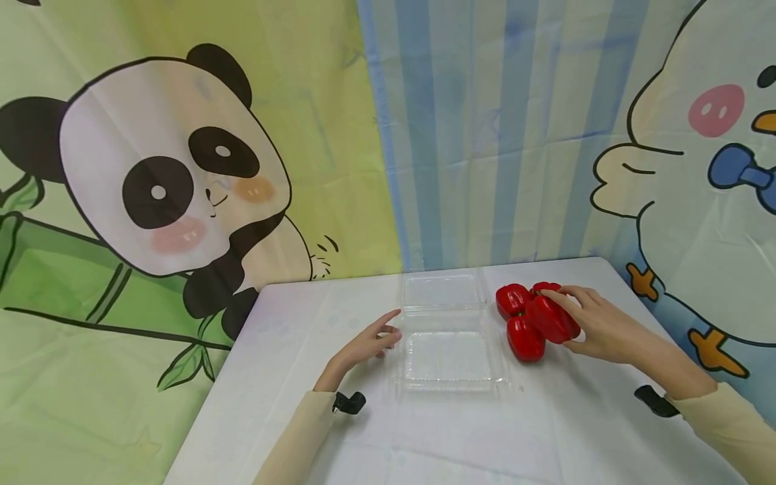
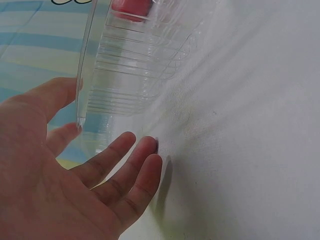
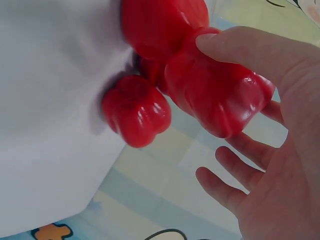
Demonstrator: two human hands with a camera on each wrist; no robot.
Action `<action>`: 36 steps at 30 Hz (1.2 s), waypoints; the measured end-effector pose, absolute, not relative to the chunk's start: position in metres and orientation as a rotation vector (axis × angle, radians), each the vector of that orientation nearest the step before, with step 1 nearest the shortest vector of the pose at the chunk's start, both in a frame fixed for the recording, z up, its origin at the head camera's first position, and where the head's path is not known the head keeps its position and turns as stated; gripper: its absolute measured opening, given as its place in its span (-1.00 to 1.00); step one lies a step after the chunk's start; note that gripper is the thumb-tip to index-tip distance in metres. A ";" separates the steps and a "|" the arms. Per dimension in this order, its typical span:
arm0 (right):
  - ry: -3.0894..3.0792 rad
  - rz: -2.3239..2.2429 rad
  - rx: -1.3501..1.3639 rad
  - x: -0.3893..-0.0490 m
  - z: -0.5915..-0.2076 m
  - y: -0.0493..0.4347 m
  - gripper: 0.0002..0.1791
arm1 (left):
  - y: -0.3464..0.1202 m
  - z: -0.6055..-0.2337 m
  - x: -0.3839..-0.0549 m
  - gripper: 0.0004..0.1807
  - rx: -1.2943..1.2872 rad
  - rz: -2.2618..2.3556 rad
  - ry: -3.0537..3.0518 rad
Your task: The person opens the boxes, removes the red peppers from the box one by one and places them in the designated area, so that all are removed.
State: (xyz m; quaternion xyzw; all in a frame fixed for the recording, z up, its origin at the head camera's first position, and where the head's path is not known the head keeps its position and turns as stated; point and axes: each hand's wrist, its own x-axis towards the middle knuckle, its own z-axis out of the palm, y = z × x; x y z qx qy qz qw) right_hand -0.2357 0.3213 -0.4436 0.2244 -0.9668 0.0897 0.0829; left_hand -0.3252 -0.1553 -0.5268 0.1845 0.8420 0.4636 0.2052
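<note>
My right hand (image 1: 597,327) grips a glossy red bell pepper (image 1: 553,320), its thumb on one side and fingers curled round the other; in the right wrist view the thumb (image 3: 235,45) lies across the pepper's skin. Three more red bell peppers cluster beside it: one at the back left (image 1: 512,300), one in front (image 1: 525,339) and one partly hidden behind (image 1: 544,287). An unlidded clear plastic clamshell box (image 1: 448,357) lies flat to their left. At its left rim is my left hand (image 1: 364,343), fingers loosely spread, two fingertips touching the edge (image 2: 80,100).
The box's raised lid half (image 1: 442,293) extends toward the back of the white table (image 1: 339,316). Behind the table hangs a cloth (image 1: 461,135) with a panda, stripes and a white bird. Both wrists carry black straps (image 1: 349,403).
</note>
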 end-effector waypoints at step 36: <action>-2.964 0.195 0.465 -0.235 -0.495 0.340 0.17 | -0.154 -0.524 -0.325 -0.28 0.519 1.278 2.359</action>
